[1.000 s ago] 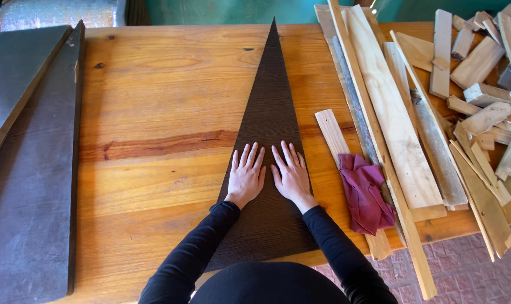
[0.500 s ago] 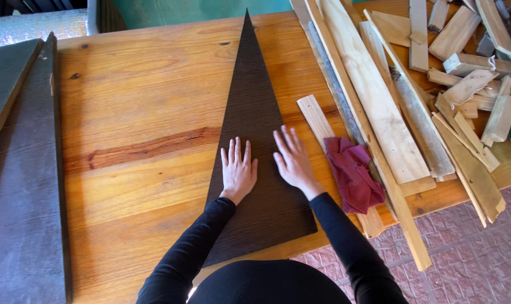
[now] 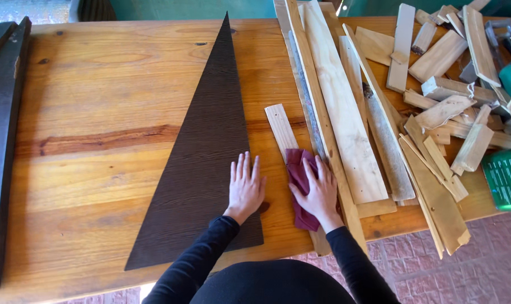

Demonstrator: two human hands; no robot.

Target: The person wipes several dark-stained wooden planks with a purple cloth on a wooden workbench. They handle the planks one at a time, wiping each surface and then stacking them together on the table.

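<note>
- Dark brown triangular panel (image 3: 204, 163) lay flat on the wooden table (image 3: 97, 112), roughly mid-table. Long axis ran from near edge to far edge; sharp tip pointed at the far edge, just short of it. Wide base sat near the front edge, slanting a bit, w/ the left corner closer to that edge.
- Left hand (image 3: 246, 188) lay flat, palm down, on the panel's right-hand lower part, fingers straight & slightly spread, pointing toward the far edge. Gripped nothing, just pressed on the surface.
- Right hand (image 3: 318, 191) rested on a maroon cloth (image 3: 298, 174), fingers spread & a little curled over it. Couldn't tell if it actually pinched the cloth or only lay on top.
- Cloth was draped over a short pale wood strip (image 3: 280, 129) lying just right of the panel, toward the front edge.
- Long pale planks (image 3: 340, 112) ran front-to-back just right of the cloth, some overhanging the front edge.
- Heap of short wood offcuts (image 3: 447, 95) filled the far right corner area.
- Dark boards (image 3: 2, 146) lay along the left edge of the table.
- Green-edged object (image 3: 506, 177) poked in at the right side.
</note>
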